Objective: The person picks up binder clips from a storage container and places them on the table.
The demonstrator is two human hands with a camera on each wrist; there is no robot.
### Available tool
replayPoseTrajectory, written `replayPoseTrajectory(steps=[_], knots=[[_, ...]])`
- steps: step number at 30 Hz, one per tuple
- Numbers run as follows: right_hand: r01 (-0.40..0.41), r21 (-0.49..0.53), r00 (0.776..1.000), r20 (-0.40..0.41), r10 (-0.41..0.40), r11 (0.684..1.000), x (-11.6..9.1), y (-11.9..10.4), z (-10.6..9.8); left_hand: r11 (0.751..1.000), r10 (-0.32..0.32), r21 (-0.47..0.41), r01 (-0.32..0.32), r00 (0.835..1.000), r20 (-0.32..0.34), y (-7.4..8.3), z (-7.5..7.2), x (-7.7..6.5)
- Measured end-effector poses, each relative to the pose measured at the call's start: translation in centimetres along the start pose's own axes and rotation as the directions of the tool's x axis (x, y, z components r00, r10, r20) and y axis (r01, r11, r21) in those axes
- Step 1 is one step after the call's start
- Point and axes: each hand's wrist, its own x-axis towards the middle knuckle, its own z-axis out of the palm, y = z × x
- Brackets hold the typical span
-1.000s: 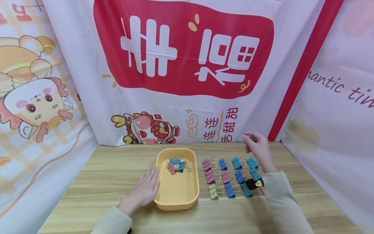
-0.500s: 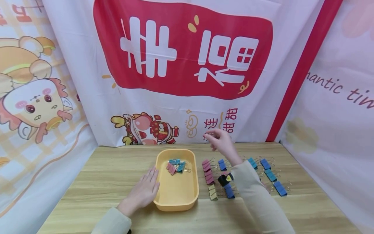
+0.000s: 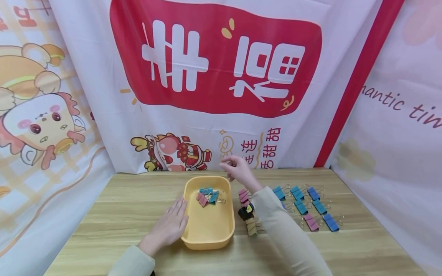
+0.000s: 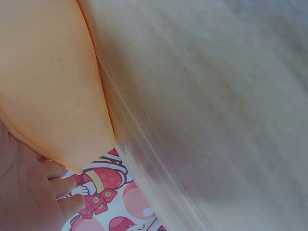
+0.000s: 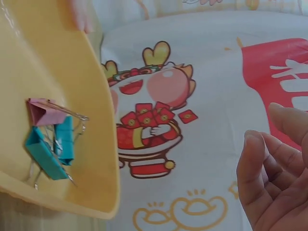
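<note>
A yellow plastic tray point(image 3: 208, 228) lies on the table with a pink binder clip point(image 5: 44, 112) and two teal binder clips point(image 5: 46, 153) inside. Straight fingers of my left hand point(image 3: 170, 221) rest along the tray's left side; in the left wrist view they lie against its rim. Above the tray's far right corner hovers my right hand point(image 3: 239, 172), its fingers loosely bent. The right wrist view shows a gap between thumb and fingers, with nothing held. Right of the tray stand rows of binder clips, partly hidden by the right forearm, among them a yellow clip point(image 3: 252, 227).
Blue point(image 3: 331, 222), pink point(image 3: 311, 222) and teal clips point(image 3: 320, 206) lie farther right on the wooden table point(image 3: 138, 191). A printed cloth point(image 3: 221, 138) hangs at the table's back edge, with more printed cloth on both sides.
My right hand has moved left from over the right-hand clips to the tray's far right corner, uncovering clips on the right. The left hand and the tray's clips look the same.
</note>
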Motion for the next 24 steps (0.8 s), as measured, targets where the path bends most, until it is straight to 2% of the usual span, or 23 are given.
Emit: replayPoseTrajectory(steps=[7, 16, 24], knots=[[-0.003, -0.052, 0.997, 0.081, 0.007, 0.999, 0.6, 1.6, 2.4, 1.0, 0.008, 0.004, -0.008, 1.0, -0.009, -0.1, 0.0, 0.1], [-0.081, -0.047, 0.984, 0.158, 0.087, 0.996, 1.0, 3.9, 5.1, 1.0, 0.014, 0.008, -0.014, 1.0, -0.008, -0.1, 0.0, 0.0], [-0.113, -0.159, 0.967, 0.211, 0.146, 0.981, 0.8, 5.0, 6.5, 1.0, 0.011, 0.01, -0.011, 1.0, -0.003, -0.1, 0.0, 0.1]])
